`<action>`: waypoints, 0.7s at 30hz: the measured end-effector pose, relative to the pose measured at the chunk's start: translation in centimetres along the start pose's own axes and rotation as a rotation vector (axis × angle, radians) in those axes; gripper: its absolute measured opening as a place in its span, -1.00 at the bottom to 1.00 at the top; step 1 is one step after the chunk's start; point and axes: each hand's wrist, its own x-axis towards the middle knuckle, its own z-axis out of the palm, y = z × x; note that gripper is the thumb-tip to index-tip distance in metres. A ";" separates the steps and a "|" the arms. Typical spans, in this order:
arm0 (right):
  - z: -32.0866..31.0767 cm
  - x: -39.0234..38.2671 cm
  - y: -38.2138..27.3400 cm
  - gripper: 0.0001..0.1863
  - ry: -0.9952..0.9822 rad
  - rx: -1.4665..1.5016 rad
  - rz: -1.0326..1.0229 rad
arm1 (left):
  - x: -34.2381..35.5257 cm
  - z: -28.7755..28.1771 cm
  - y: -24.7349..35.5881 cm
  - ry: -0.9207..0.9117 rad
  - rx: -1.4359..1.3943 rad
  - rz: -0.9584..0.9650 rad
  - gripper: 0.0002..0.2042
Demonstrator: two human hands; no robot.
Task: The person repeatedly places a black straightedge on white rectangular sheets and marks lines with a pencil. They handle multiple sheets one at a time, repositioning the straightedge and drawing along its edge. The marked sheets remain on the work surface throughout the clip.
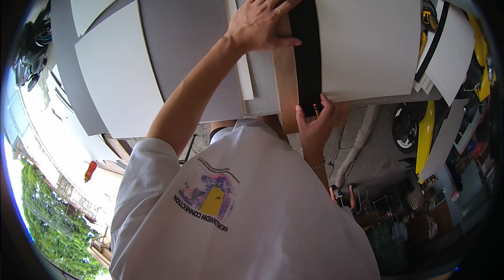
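Note:
My left hand [268,17] lies flat with its fingers spread, across a brown wooden board [286,78] and onto a long black strip [307,54]. My right hand [316,130] is at the strip's near end, thumb and forefinger at either side of it. A short pencil [316,111] with a reddish tip shows between thumb and forefinger, and the other fingers are curled out of sight. To the right of the strip, and against it, lies a large white sheet [367,38].
Grey sheets [184,38] and a smaller white sheet [118,62] lie to the left. A narrow white strip [247,78] is beside the board. A yellow-and-black tape measure [429,19] rests at the far right. Beyond the near edge, a wheel [406,128] stands near a pale pipe [357,146].

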 end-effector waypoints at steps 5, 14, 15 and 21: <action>0.0 0.0 0.0 -0.25 -0.013 0.035 0.001 | 0.0 -0.1 0.1 -0.013 0.016 -0.005 0.04; 0.1 0.0 0.4 -0.28 -0.029 -0.005 -0.022 | 0.0 -0.2 -0.1 -0.015 0.020 -0.006 0.05; 0.1 0.1 0.4 -0.28 -0.034 -0.018 -0.027 | 0.0 -0.2 0.0 -0.023 0.021 -0.009 0.05; 0.0 0.0 -0.1 -0.31 -0.034 0.008 0.006 | 0.0 -0.1 0.1 -0.029 0.026 -0.003 0.05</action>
